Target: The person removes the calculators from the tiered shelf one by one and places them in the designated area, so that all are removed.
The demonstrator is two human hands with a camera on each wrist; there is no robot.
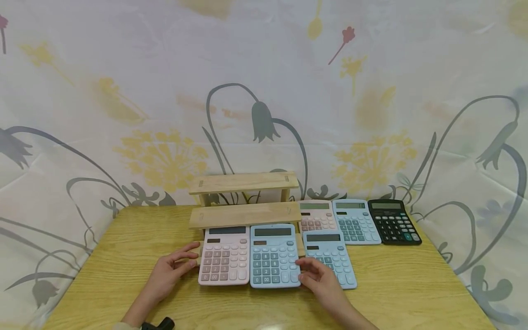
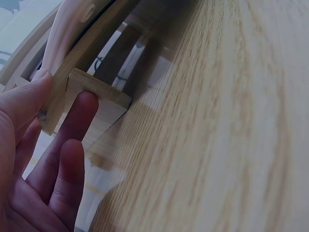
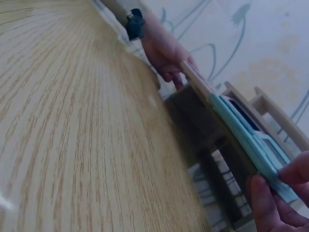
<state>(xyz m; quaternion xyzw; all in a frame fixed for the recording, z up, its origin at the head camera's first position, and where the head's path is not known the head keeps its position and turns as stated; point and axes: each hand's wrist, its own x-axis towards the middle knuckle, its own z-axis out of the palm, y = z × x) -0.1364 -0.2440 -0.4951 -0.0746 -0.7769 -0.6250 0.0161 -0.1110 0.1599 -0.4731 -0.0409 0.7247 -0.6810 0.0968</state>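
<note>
While the left grip (image 1: 171, 270) pinches wooden rack (image 1: 245, 215), right grip (image 1: 321, 277) pinching blue calculator (image 1: 274, 256)

Pink calculator (image 1: 224, 256), pale-blue calculator (image 1: 273, 256)

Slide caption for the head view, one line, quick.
Left hand at the wooden rack, right hand on its blue calculator beside the pink calculator; four more calculators lie to the right.

The left arm (image 1: 142, 302) wears a beige sleeve (image 1: 123, 326) and black wrist device (image 1: 162, 324).
</note>
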